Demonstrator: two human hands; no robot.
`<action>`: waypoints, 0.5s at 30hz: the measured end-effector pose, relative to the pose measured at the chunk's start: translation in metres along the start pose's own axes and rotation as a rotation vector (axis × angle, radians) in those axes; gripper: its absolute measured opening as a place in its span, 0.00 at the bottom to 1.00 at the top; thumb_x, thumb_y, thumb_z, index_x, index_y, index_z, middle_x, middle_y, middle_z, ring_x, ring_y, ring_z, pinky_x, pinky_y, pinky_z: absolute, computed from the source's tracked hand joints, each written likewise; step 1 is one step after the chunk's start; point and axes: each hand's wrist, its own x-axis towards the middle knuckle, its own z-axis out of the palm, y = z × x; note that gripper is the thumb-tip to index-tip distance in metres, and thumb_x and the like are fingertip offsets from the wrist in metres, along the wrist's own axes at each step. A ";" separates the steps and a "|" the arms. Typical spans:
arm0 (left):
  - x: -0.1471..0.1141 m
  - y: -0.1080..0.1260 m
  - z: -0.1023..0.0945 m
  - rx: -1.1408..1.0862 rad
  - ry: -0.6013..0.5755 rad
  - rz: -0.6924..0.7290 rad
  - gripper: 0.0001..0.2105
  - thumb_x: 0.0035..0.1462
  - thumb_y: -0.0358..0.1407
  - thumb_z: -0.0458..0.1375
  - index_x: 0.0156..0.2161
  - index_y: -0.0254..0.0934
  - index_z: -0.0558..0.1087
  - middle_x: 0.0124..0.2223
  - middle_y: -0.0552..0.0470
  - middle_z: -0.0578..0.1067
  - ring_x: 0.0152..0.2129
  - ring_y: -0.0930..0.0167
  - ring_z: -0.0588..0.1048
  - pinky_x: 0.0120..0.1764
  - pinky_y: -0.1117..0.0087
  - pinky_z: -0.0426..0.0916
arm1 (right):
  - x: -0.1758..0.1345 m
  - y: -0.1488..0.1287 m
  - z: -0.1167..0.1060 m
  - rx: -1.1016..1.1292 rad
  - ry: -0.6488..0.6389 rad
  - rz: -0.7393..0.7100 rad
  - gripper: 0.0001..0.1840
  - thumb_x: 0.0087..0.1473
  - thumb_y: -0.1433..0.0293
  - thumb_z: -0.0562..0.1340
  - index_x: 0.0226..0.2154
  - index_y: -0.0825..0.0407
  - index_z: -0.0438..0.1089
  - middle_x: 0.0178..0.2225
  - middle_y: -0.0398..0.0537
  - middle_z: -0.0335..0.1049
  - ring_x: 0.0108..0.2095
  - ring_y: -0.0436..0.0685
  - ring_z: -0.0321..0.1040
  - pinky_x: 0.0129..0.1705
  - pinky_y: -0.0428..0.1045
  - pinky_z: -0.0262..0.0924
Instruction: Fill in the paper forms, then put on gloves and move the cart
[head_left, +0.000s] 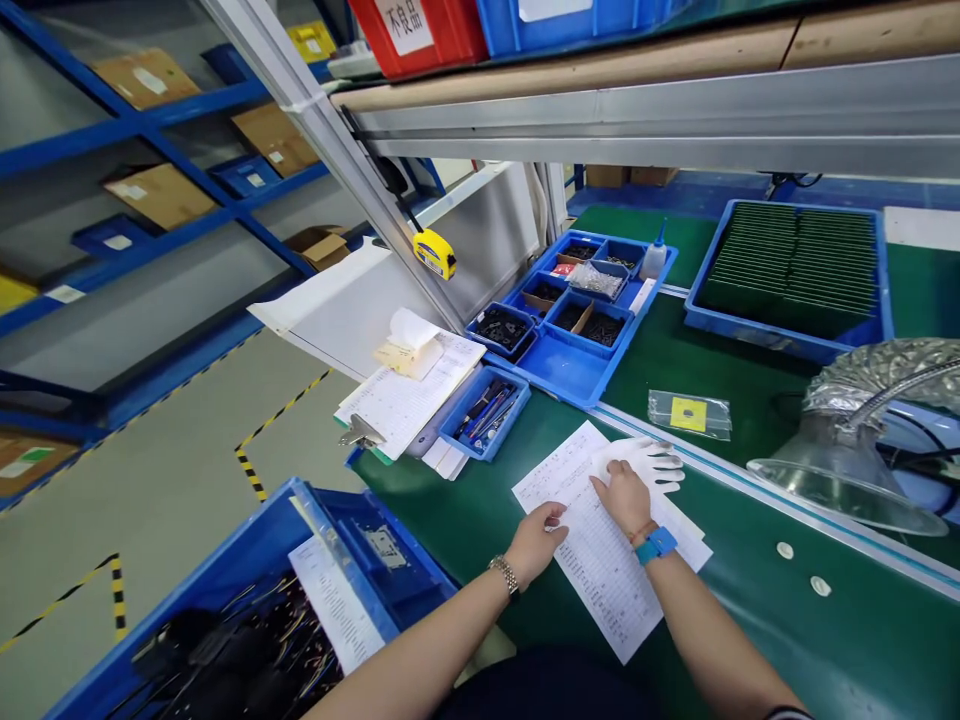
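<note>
White gloves (643, 462) lie under the right hand (624, 497), which presses them flat, grip released, onto a sheet (600, 560) on the green desk (825, 640) — the left hand (534, 540) rests loose at the sheet's edge. Print too small to read; a bin (247, 560) is cut off at left.

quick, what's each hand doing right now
Left hand: loosely curled, resting on the sheet, gripping nothing.
Right hand: on a white glove lying on the sheet; grip cannot be told.

Both hands — left hand (534, 540), right hand (622, 495) — on printed sheet (600, 570).
</note>
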 end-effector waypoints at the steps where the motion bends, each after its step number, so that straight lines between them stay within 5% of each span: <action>1: 0.000 0.003 0.001 -0.023 -0.010 0.007 0.12 0.50 0.26 0.55 0.41 0.32 0.70 0.43 0.44 0.72 0.39 0.69 0.70 0.44 0.69 0.64 | 0.005 -0.002 0.000 -0.047 -0.022 0.008 0.11 0.56 0.66 0.56 0.37 0.57 0.68 0.37 0.55 0.67 0.36 0.59 0.67 0.30 0.49 0.55; 4: 0.003 0.015 0.001 -0.156 -0.055 -0.053 0.09 0.52 0.26 0.54 0.40 0.29 0.71 0.39 0.44 0.73 0.34 0.72 0.71 0.41 0.71 0.64 | 0.009 -0.003 -0.006 -0.055 -0.030 0.014 0.10 0.56 0.71 0.53 0.31 0.55 0.69 0.34 0.51 0.69 0.32 0.56 0.67 0.28 0.48 0.52; 9: 0.010 0.045 0.008 -0.362 -0.141 -0.034 0.12 0.57 0.28 0.49 0.45 0.31 0.69 0.38 0.47 0.73 0.26 0.76 0.72 0.33 0.73 0.66 | -0.013 -0.007 -0.028 0.311 0.085 -0.146 0.13 0.58 0.71 0.52 0.29 0.53 0.71 0.29 0.47 0.70 0.32 0.54 0.67 0.34 0.48 0.55; 12: 0.010 0.053 0.010 -0.157 -0.110 0.087 0.13 0.57 0.28 0.46 0.46 0.33 0.69 0.28 0.51 0.72 0.22 0.75 0.70 0.30 0.73 0.66 | -0.029 -0.015 -0.037 0.502 0.111 -0.230 0.13 0.58 0.70 0.52 0.31 0.53 0.71 0.29 0.47 0.70 0.31 0.53 0.66 0.35 0.48 0.56; 15: 0.005 0.049 0.005 0.179 0.000 0.369 0.13 0.58 0.28 0.46 0.44 0.36 0.70 0.36 0.48 0.74 0.31 0.72 0.73 0.38 0.69 0.67 | -0.038 -0.022 -0.041 0.563 0.113 -0.257 0.12 0.58 0.70 0.52 0.31 0.53 0.71 0.29 0.47 0.69 0.32 0.54 0.66 0.35 0.48 0.57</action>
